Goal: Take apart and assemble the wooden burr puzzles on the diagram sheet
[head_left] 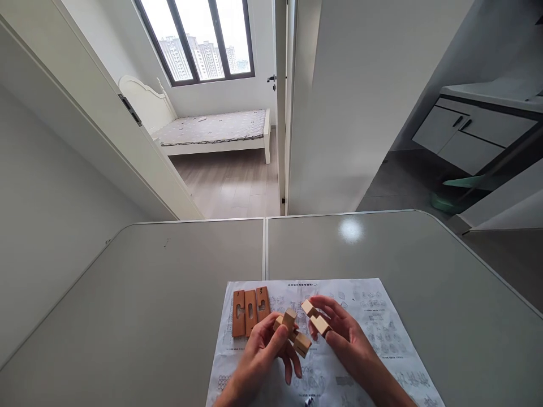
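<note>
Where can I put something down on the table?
The grey tabletop has bare patches left and right of the white printed paper sheet, and between it and the far edge. It's crowded on the sheet: three reddish-brown slotted wooden pieces toward its far left; the left hand and right hand holding pale wooden blocks mid-sheet.

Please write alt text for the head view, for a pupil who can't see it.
The left hand holds a cluster of pale wooden blocks and the right hand another pale wooden piece, above a printed sheet on a grey table. Three reddish-brown slotted pieces lie side by side on the sheet. Beyond, a bed stands near a window.
</note>
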